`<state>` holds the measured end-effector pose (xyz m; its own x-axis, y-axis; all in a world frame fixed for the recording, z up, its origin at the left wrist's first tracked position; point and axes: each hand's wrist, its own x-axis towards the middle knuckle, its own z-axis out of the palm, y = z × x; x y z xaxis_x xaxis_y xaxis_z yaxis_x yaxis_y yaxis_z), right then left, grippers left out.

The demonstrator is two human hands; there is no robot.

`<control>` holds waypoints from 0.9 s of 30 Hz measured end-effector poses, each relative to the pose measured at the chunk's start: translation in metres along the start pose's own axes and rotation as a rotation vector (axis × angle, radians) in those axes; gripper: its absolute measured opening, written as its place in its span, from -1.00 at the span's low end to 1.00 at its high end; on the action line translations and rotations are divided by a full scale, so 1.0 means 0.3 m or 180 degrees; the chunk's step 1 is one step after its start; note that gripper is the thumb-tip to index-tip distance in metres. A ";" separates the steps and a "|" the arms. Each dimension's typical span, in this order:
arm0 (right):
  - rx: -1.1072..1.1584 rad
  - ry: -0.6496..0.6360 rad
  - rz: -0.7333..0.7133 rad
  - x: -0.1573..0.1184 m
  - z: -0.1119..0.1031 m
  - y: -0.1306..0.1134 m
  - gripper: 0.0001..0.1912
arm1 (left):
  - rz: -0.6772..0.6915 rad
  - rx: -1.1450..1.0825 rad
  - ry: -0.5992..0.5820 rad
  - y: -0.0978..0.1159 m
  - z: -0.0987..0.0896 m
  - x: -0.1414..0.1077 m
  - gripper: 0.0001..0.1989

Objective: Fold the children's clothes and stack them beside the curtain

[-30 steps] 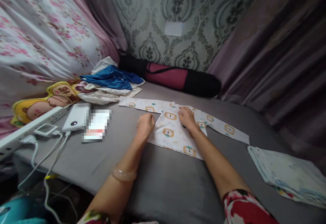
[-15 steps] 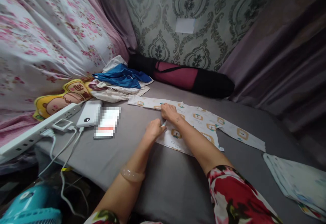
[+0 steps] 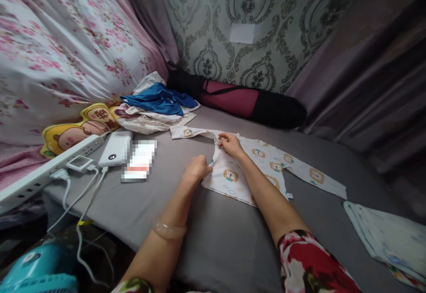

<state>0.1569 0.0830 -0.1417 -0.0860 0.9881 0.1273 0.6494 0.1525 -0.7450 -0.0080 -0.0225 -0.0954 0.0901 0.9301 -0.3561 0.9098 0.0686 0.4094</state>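
Note:
A small white long-sleeved shirt [image 3: 244,168] with orange and green animal prints lies spread on the grey bed sheet, one sleeve reaching left and the other right. My left hand [image 3: 199,168] is closed, thumb against fingers, on the shirt's left side edge. At the underarm, where the left sleeve joins the body, my right hand [image 3: 230,145] pinches the cloth with bent fingers. The left sleeve [image 3: 186,132] lies slightly curved and rumpled near its join. Part of the shirt's body is hidden under my right forearm.
Left are a power strip [image 3: 75,160] with cables, a white power bank [image 3: 116,148], a blurred-out phone [image 3: 140,160] and a yellow cartoon cushion [image 3: 76,128]. Crumpled clothes [image 3: 156,102] and a black-and-maroon bag [image 3: 233,100] lie behind. A folded cloth [image 3: 389,235] is right, a turquoise fan [image 3: 40,266] lower left.
My right hand has shifted slightly right, and its fingers have loosened a little. My left hand has moved slightly left and down. The left sleeve's lower edge near the underarm now curves upward.

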 end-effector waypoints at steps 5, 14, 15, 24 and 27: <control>-0.1386 -0.0178 -0.0339 -0.081 -0.079 0.069 -0.52 | 0.0077 -0.0107 -0.0177 -0.008 -0.014 -0.004 -0.81; -0.2030 -0.0370 0.0340 -0.111 -0.014 0.019 -0.37 | 0.0269 -0.0416 -0.0634 -0.042 -0.030 0.003 -0.81; -0.2020 -0.0348 0.0380 -0.124 -0.005 0.006 -0.37 | 0.0271 -0.0445 -0.0665 -0.045 -0.033 0.000 -0.81; -0.1916 -0.0459 -0.0049 -0.328 0.098 -0.132 -0.34 | 0.0000 -0.0739 -0.0213 -0.093 -0.060 -0.003 -0.70; -0.1763 -0.0580 -0.0156 -0.408 0.131 -0.188 -0.33 | -0.0133 -0.0552 0.0301 -0.104 -0.059 0.011 -0.66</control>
<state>0.1012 -0.0459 -0.1410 -0.2227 0.9749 0.0017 0.9354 0.2142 -0.2814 -0.0431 -0.0151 -0.0946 0.0079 0.9544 -0.2985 0.8277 0.1612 0.5375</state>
